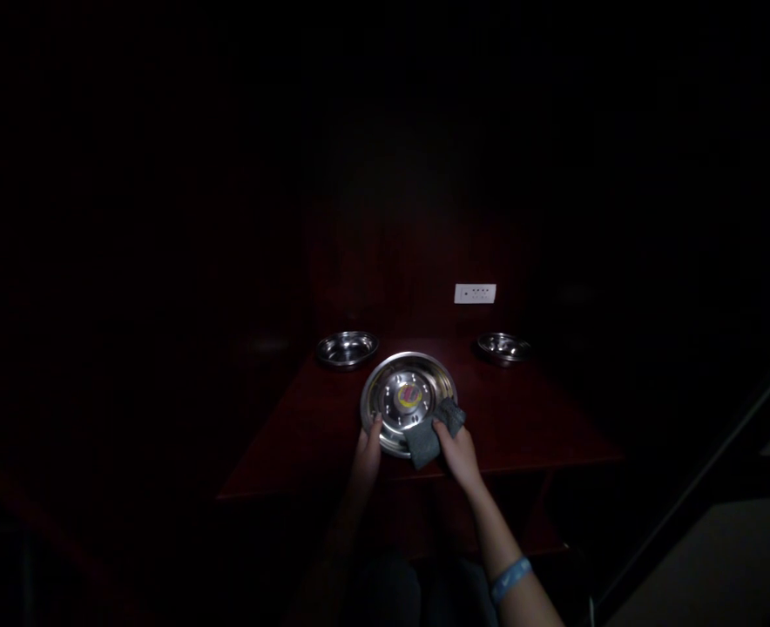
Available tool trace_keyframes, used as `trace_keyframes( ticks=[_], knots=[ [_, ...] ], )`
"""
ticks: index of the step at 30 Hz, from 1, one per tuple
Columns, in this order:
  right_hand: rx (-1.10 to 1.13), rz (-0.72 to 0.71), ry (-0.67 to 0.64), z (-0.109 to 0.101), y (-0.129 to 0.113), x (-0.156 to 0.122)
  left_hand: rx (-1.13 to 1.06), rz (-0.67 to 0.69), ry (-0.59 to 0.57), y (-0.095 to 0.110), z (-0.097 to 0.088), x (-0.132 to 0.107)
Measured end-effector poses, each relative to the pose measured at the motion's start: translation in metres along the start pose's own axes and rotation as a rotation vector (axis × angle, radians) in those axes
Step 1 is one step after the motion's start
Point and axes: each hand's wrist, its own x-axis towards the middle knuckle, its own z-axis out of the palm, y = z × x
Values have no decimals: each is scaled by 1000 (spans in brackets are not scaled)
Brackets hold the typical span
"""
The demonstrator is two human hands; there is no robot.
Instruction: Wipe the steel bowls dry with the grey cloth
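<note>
A shiny metal plate (383,392) with a deep rim is tilted toward me above the front of the table. A round yellow and red sticker (410,396) marks its middle. My left hand (370,441) grips the plate's lower left rim, thumb over the edge. In my right hand (456,446) is a grey-green cloth (422,442), pressed against the lower right rim; the thumb lies on the cloth and the other fingers are hidden.
Behind the plate, a metal bowl (347,348) stands at the back left of the dark red table (522,427). Another metal bowl (503,347) is at the back right. A white socket panel (475,293) is on the wall. The surroundings are very dark.
</note>
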Motion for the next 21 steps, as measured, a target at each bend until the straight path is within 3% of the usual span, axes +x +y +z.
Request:
trace_keyframes(
  ticks=[1,7,17,21],
  knots=[
    [1,2,6,0,-1,0,-4,-55,11,5,2,-2],
    [48,33,21,3,7,3,76,126,-80,28,7,-17],
    [61,18,17,4,14,7,74,112,-208,10,7,-14],
    [44,9,12,3,14,6,61,110,-184,10,6,-12]
  ],
)
